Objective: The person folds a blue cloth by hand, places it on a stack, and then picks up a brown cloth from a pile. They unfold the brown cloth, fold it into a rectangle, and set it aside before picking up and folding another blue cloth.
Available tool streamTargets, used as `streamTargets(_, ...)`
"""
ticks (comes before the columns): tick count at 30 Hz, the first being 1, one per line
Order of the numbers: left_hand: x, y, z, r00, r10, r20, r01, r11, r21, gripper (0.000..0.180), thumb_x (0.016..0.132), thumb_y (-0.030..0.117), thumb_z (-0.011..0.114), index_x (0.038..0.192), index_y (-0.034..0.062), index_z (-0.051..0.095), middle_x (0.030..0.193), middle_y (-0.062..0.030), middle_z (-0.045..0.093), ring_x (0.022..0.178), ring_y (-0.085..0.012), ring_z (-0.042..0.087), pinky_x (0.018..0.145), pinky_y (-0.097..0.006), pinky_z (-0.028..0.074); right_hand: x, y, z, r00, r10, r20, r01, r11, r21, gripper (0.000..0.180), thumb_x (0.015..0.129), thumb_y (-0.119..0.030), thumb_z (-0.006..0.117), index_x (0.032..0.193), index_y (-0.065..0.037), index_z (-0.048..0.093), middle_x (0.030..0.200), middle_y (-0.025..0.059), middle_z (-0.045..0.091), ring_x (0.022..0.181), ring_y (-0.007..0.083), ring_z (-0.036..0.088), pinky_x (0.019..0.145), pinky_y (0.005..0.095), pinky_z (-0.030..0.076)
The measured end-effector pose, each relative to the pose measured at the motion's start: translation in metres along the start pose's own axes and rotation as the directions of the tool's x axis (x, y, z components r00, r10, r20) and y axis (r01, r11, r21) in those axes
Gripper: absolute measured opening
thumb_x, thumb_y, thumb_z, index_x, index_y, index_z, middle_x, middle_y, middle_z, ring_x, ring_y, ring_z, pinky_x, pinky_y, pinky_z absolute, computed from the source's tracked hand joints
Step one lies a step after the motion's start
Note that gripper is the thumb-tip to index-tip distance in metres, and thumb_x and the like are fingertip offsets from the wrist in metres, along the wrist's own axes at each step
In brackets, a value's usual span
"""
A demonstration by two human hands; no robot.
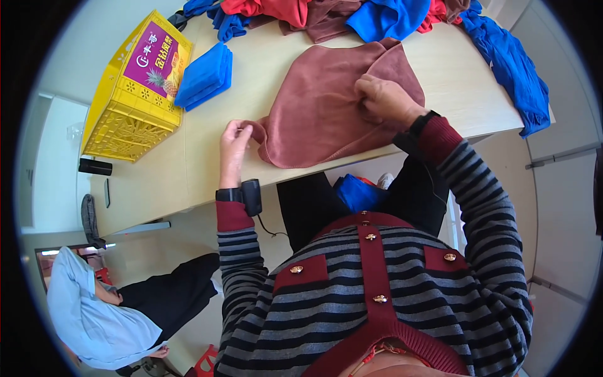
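A brownish-pink towel (320, 103) lies loosely spread on the pale table in front of me, its far right part folded over and creased. At its near left corner, my left hand (235, 141) pinches the edge between thumb and fingers. My right hand (384, 100) is closed on the same towel farther right, bunching the fabric under its fingers. Both wrists carry black bands, the left one with a boxy device and a cable.
Folded blue towels (206, 75) sit beside a yellow plastic crate (132, 129) at the left. Crumpled blue, red and brown cloths (389, 20) line the table's far side; a blue one (512, 69) hangs over its right end. Another person (103, 314) sits at lower left.
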State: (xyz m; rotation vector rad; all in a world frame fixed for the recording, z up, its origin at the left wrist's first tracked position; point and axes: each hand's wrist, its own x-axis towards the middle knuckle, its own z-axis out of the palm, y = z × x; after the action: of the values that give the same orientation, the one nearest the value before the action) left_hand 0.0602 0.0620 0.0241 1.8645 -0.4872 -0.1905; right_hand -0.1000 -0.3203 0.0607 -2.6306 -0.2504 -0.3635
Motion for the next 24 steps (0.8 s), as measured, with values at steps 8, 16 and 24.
streamTargets(8,-0.009,0.058,-0.069,0.985,0.003,-0.172,-0.095,0.844,-0.527,0.021,0.101,0.011,0.054,0.121,0.0091,0.060,0.116,-0.0054,0.066,0.089,-0.0059,0.059,0.072,-0.022,0.042,-0.037,0.039,-0.098,0.925,0.306,-0.224,-0.022,0.632,0.774,0.016,0.096,-0.004,0.059,0.111,-0.008,0.062,0.102,0.0027,0.067,0.089,0.0126,0.067,0.077,0.0287,0.056)
streamTargets(16,0.011,0.064,-0.146,0.936,0.222,-0.275,-0.346,0.730,-0.590,0.014,0.102,0.013,0.056,0.115,0.0091,0.058,0.114,-0.0072,0.066,0.091,-0.0119,0.060,0.076,-0.025,0.045,-0.081,0.074,-0.163,0.684,0.555,-0.473,0.021,0.633,0.774,0.016,0.100,-0.011,0.060,0.115,-0.005,0.062,0.095,0.0039,0.068,0.080,0.0114,0.068,0.079,0.0263,0.057)
streamTargets(24,0.005,0.063,-0.144,0.947,0.145,-0.287,-0.278,0.818,-0.504,0.012,0.100,0.013,0.060,0.111,0.0074,0.057,0.102,-0.0047,0.064,0.084,-0.0124,0.060,0.074,-0.027,0.048,-0.114,0.084,-0.155,0.729,0.596,-0.337,-0.183,0.644,0.743,0.020,0.100,-0.014,0.062,0.118,-0.004,0.064,0.096,0.0023,0.068,0.080,0.0110,0.068,0.078,0.0260,0.057)
